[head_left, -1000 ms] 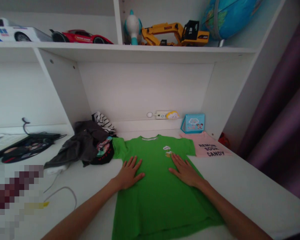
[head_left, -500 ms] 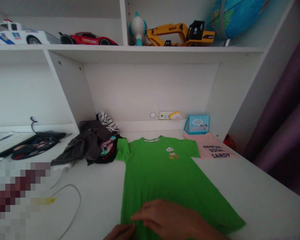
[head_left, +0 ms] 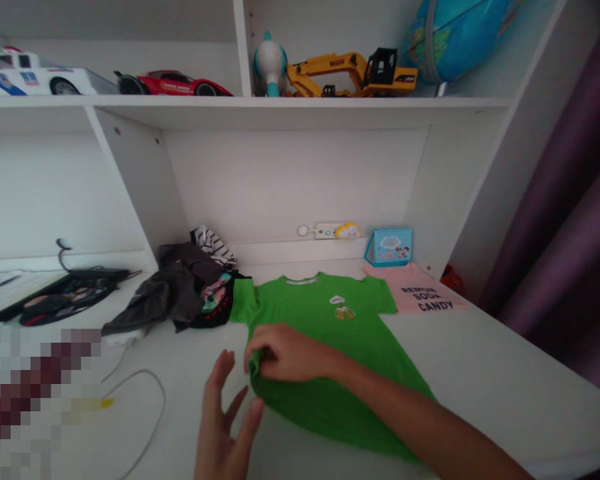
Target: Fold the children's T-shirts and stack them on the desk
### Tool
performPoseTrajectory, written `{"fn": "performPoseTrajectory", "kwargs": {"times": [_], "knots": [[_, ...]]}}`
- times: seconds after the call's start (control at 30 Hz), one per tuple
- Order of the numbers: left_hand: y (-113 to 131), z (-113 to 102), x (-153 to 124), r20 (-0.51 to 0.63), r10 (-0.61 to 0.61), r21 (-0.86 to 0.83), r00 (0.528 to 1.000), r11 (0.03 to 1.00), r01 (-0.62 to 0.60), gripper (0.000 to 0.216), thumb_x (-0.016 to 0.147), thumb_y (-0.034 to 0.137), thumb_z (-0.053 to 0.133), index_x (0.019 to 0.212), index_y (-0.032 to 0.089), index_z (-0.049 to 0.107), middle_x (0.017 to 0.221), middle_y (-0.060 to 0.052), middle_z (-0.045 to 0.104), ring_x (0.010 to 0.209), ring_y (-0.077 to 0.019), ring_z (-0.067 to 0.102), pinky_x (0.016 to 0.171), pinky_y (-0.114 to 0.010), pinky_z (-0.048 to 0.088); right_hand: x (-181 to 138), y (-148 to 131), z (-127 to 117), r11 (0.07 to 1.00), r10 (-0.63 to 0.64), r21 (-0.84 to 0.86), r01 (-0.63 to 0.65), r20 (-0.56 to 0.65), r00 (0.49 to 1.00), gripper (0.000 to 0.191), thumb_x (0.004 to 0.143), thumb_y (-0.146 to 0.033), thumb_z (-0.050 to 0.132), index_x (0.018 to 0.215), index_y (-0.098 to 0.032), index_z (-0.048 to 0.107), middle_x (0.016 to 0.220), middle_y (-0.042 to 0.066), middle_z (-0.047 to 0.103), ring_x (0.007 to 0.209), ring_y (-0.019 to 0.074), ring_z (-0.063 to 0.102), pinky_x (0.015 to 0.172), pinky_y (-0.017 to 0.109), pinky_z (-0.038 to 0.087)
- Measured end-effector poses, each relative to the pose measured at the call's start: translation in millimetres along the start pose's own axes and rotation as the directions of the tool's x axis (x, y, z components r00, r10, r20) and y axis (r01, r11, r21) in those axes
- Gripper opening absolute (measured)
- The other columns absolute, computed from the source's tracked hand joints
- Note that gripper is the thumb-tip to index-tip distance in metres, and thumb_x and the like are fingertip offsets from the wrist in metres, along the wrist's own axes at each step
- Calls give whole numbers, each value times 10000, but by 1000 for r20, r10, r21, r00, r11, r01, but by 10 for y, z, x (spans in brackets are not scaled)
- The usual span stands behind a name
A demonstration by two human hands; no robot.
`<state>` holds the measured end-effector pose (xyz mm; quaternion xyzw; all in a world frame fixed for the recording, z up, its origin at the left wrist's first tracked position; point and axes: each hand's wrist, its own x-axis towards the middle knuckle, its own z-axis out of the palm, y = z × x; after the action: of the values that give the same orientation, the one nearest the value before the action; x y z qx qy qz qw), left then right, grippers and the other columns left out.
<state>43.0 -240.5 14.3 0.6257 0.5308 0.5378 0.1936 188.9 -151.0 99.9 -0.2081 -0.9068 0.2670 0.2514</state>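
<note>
A green T-shirt lies front up on the white desk, collar toward the back wall. My right hand reaches across it and pinches the shirt's left edge, with the lower part of the shirt bunched up toward the middle. My left hand hovers just left of that edge, fingers spread, holding nothing.
A heap of dark clothes lies left of the shirt. A folded pink shirt and a small blue box sit at the back right. A white cable runs along the left. Toy cars, an excavator and a globe fill the shelf above.
Both hands first lay flat on the shirt's chest, then slid down to its hem. Now the right hand has carried the left hem edge up toward the middle and the left hand has let go.
</note>
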Motion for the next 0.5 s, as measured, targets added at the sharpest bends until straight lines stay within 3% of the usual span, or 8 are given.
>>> {"fn": "performPoseTrajectory", "kwargs": {"times": [0.07, 0.17, 0.27, 0.37, 0.43, 0.5], "knots": [[146, 232, 7, 167, -90, -150, 982, 982, 115, 664, 798, 469, 459, 1364, 258, 185, 1353, -100, 352, 1173, -248, 419, 830, -340, 490, 57, -157, -161, 998, 46, -32, -59, -307, 950, 176, 658, -51, 503, 764, -147, 605, 736, -10, 521, 693, 95, 492, 659, 202, 390], [342, 569, 17, 405, -139, -241, 904, 937, 252, 571, 754, 487, 513, 1211, 151, 450, 1154, -139, 557, 1005, -250, 555, 805, -333, 488, 140, -391, -454, 995, 36, -53, -80, -568, 822, 72, 684, -113, 531, 720, -165, 566, 727, -14, 518, 690, 102, 501, 640, 212, 406], [378, 720, 102, 390, -185, -102, 902, 965, 242, 380, 752, 470, 508, 858, 122, 622, 816, -100, 666, 756, -229, 613, 689, -308, 499, 156, -524, -875, 989, -60, -135, -51, -706, 706, 26, 700, -151, 539, 686, -172, 544, 712, -18, 518, 683, 109, 518, 620, 226, 431], [310, 545, 341, 324, -150, 30, 934, 988, 149, 377, 766, 465, 476, 662, 125, 604, 601, -44, 617, 601, -188, 580, 554, -258, 470, 40, -580, -1417, 977, -142, -202, -63, -847, 512, 27, 715, -162, 529, 690, -172, 530, 697, -24, 522, 645, 108, 542, 606, 252, 468], [320, 267, 590, 261, -76, 20, 962, 997, 73, 338, 747, 447, 513, 697, 128, 612, 618, -22, 614, 612, -173, 580, 541, -234, 459, -108, -645, -1776, 969, -190, -234, -83, -914, 359, 36, 708, -141, 527, 683, -167, 524, 671, -30, 527, 577, 99, 548, 567, 261, 489], [437, -68, 875, 102, -2, 8, 995, 1000, 1, 305, 696, 432, 579, 758, 138, 630, 667, -12, 634, 646, -172, 595, 563, -234, 472, -285, -769, -2075, 950, -252, -290, -115, -930, 268, 48, 702, -134, 541, 687, -179, 541, 669, -27, 548, 530, 97, 552, 534, 270, 505]]}}
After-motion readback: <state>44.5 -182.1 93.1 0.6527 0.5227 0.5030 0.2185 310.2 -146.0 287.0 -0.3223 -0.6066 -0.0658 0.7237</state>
